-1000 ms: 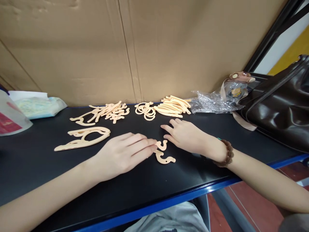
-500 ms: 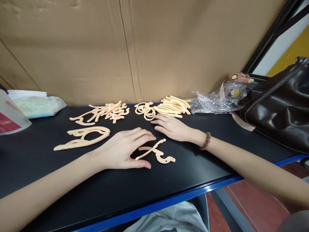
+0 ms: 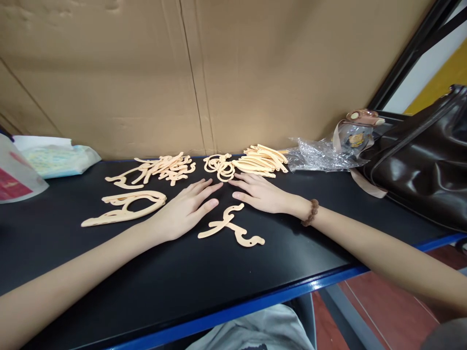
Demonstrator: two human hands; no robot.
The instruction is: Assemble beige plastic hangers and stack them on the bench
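Two peach-coloured plastic hanger arms (image 3: 243, 237) lie loose on the black table, one crossing the other. My left hand (image 3: 184, 210) is just left of them, fingers spread and holding nothing. Behind the pair rests my right hand (image 3: 260, 192), open with its fingers stretched out. Its fingertips are close to a small pile of curved hanger hooks (image 3: 226, 171) and the front of a stack of slim hanger bars (image 3: 260, 161); I cannot tell whether they touch. A folded hanger (image 3: 136, 206) lies beyond my left wrist.
More hanger arms (image 3: 166, 167) are heaped at the back, before a cardboard wall (image 3: 146, 87). Crumpled clear plastic (image 3: 314, 155), a clear bottle (image 3: 353, 136) and a dark leather bag (image 3: 419, 165) stand right. A soft packet (image 3: 60, 160) and a cup (image 3: 18, 175) are left.
My left hand has moved back and left, away from the loose hanger arms. One arm, tilted up near its fingers before, now lies flat across the other. My right hand has barely moved.
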